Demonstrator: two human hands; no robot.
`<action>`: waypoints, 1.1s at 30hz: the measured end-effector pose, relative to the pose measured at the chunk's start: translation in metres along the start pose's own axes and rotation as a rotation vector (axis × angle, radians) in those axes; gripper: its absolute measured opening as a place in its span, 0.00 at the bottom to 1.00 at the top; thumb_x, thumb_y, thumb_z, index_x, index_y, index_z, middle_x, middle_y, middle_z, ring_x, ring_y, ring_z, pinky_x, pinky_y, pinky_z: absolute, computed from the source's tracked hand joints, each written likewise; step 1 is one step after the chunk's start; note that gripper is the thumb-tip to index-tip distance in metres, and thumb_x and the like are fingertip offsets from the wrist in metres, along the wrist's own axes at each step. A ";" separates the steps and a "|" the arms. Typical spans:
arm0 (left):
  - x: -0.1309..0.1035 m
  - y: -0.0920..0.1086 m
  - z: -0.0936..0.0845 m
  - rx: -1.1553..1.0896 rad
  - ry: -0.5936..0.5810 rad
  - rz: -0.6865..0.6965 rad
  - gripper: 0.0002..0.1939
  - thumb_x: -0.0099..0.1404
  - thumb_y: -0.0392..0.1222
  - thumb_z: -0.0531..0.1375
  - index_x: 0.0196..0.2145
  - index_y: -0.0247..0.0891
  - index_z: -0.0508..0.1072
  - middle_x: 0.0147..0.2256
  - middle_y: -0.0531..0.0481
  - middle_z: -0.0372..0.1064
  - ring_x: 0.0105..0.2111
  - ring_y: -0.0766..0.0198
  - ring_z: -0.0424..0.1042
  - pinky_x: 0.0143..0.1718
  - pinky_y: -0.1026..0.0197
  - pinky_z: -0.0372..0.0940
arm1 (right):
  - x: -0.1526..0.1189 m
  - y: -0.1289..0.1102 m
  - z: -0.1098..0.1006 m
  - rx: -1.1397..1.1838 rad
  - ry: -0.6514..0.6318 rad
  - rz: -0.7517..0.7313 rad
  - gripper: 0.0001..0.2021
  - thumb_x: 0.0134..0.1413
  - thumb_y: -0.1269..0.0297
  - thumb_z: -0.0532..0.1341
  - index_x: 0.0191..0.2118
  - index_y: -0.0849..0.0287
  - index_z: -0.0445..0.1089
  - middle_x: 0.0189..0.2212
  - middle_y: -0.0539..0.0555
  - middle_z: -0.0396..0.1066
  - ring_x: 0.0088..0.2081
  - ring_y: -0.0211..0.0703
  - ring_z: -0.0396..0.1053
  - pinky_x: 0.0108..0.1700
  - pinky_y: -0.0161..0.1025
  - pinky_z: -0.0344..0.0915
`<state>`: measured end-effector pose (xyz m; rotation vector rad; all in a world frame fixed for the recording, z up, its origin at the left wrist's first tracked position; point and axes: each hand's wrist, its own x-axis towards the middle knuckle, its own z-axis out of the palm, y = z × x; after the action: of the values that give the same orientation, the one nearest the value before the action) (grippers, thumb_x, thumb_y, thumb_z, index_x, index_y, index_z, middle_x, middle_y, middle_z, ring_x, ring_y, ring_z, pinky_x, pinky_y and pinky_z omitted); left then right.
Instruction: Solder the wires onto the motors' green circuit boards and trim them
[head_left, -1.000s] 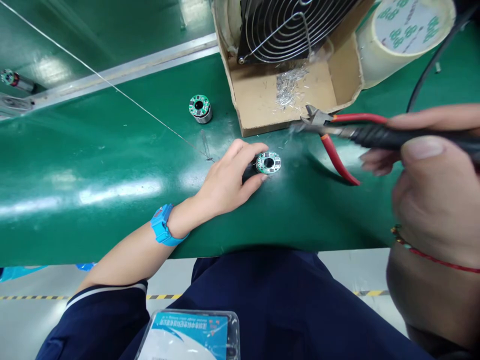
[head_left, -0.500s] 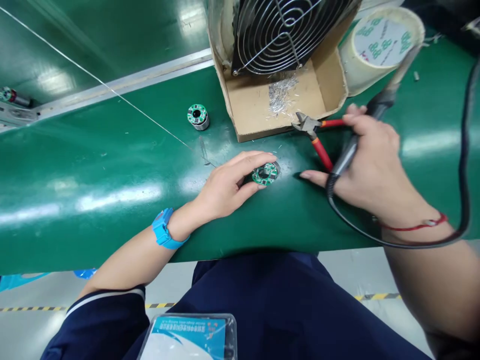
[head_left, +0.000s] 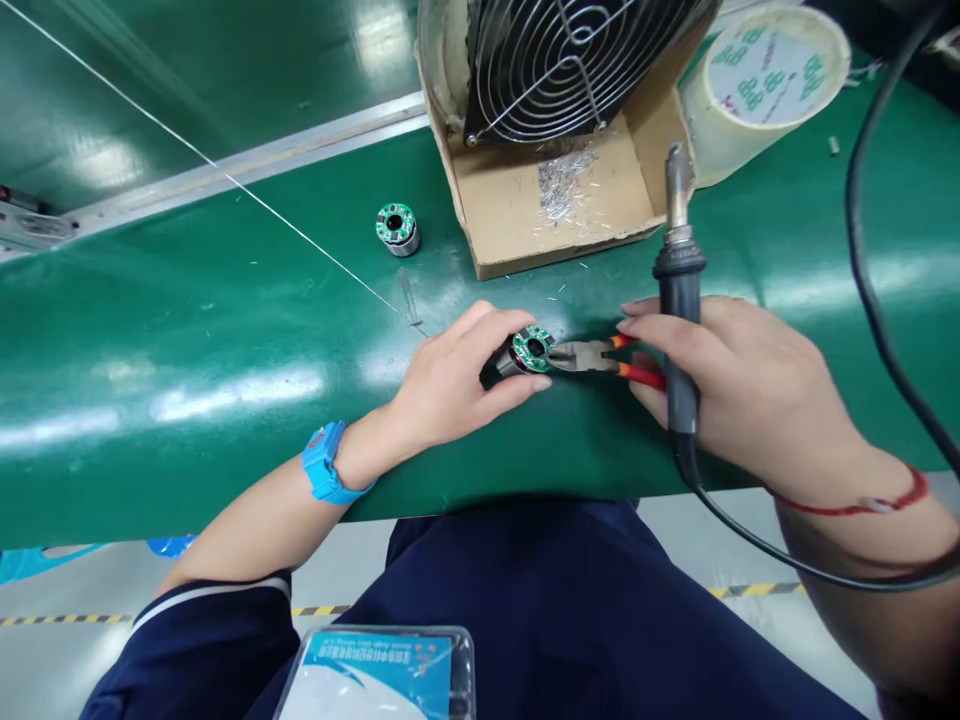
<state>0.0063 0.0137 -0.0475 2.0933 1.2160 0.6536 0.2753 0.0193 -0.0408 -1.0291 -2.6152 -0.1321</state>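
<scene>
My left hand [head_left: 465, 375] grips a small motor [head_left: 517, 358], a metal cylinder topped by a round green circuit board with a dark hole. That board faces up and to the right. In my right hand [head_left: 727, 385] are red-handled wire cutters [head_left: 589, 356], whose jaws meet the right edge of the board. Their jaws look nearly closed; whether a wire lies between them is too small to tell. The same hand also carries a soldering iron [head_left: 681, 290], its tip pointing away from me and its cable trailing over my wrist.
A second motor [head_left: 397, 230] stands upright on the green tabletop [head_left: 225, 330]. Behind my hands, a cardboard tray [head_left: 502, 240] holds a fan [head_left: 570, 70] and a heap of clipped wire ends [head_left: 564, 190]. Right of it is a wide roll of tape [head_left: 765, 90]. A thin wire runs from upper left.
My right hand has brought the wire cutters left and down to the board, their jaws closing up. The soldering iron has swung more upright. The motor in my left hand has turned slightly.
</scene>
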 end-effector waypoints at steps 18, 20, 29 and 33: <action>0.008 -0.010 -0.024 -0.010 0.234 0.027 0.19 0.66 0.51 0.65 0.51 0.42 0.71 0.40 0.49 0.72 0.29 0.67 0.68 0.34 0.62 0.66 | 0.030 0.004 0.007 -0.302 0.022 0.266 0.14 0.64 0.58 0.58 0.46 0.62 0.73 0.27 0.56 0.63 0.31 0.44 0.57 0.30 0.40 0.51; 0.020 -0.026 -0.041 -0.032 0.391 0.004 0.20 0.67 0.56 0.63 0.51 0.43 0.71 0.39 0.50 0.71 0.30 0.67 0.69 0.34 0.62 0.67 | 0.038 0.010 0.012 -0.328 -0.074 0.423 0.19 0.63 0.54 0.58 0.51 0.63 0.71 0.31 0.60 0.68 0.33 0.46 0.60 0.33 0.41 0.51; 0.118 -0.138 -0.112 0.206 0.565 -0.311 0.16 0.70 0.43 0.58 0.52 0.34 0.70 0.49 0.42 0.74 0.49 0.59 0.73 0.53 0.58 0.66 | 0.036 0.024 0.029 -0.052 0.089 0.605 0.27 0.62 0.44 0.53 0.54 0.62 0.70 0.41 0.64 0.74 0.46 0.57 0.68 0.47 0.49 0.61; 0.136 -0.148 -0.127 0.379 0.496 -0.584 0.19 0.70 0.42 0.57 0.57 0.35 0.67 0.54 0.40 0.73 0.55 0.55 0.71 0.57 0.57 0.63 | 0.024 0.036 0.033 0.063 0.196 0.616 0.25 0.66 0.46 0.49 0.52 0.59 0.73 0.35 0.58 0.76 0.34 0.47 0.70 0.41 0.44 0.63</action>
<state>-0.1037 0.2248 -0.0537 1.7441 2.2638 0.7196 0.2739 0.0682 -0.0652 -1.6453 -2.0113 -0.0026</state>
